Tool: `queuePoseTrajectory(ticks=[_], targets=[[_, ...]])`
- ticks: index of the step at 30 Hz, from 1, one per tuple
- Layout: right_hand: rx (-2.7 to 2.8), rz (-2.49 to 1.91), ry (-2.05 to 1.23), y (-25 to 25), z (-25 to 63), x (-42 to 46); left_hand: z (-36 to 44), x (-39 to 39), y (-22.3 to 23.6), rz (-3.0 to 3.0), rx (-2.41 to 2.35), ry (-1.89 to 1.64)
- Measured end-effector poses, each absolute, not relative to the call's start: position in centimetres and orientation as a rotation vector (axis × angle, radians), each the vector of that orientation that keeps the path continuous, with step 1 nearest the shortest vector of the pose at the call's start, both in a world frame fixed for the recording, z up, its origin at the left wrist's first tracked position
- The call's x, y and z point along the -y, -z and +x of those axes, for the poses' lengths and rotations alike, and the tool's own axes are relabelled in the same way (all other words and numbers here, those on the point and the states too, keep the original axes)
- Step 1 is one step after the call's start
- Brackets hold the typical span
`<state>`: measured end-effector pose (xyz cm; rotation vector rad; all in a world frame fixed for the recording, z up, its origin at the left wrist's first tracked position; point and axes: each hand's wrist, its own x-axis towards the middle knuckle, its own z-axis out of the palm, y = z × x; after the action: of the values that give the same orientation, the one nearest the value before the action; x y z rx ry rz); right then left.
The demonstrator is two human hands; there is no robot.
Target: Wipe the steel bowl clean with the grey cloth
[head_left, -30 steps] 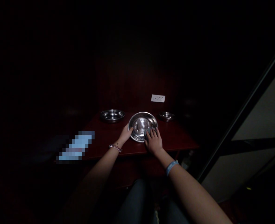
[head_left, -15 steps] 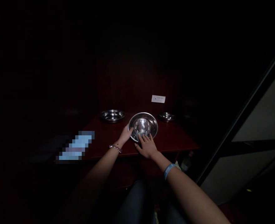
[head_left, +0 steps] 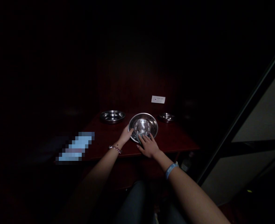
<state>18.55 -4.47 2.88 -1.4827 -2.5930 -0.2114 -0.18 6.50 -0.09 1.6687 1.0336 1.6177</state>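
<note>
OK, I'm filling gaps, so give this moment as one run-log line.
left hand: holds tilted bowl | right hand: on pad inside bowl | table: two metal dishes behind

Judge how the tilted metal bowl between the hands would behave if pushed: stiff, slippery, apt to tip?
The metal bowl is likely stiff, its rim evenly round where the left hand grips it. Its glossy, smooth surface may be slippery. Tilted and gripped at its left side, it could tip or swivel.

Left hand point(head_left: 126, 134) curled in grip; right hand point(head_left: 149, 146) flattened, palm down.
</note>
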Motion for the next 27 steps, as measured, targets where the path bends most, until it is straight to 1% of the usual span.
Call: queuePoseTrajectory(ticks=[8, 15, 27], targets=[[2.562, -1.540, 0.226, -2.8, 18.4, 4.5, -0.1, -6.3, 0.1, 1.680, -1.004, -1.618], [2.567, -1.588, 0.207, -3.9, 19.3, 4.5, 0.1, -6.0, -0.3, 1.689, -1.051, -1.610], [2.478, -1.686, 0.417, -4.4, 19.3, 4.8, 0.0, -5.6, -0.6, 1.695, -1.060, -1.576]])
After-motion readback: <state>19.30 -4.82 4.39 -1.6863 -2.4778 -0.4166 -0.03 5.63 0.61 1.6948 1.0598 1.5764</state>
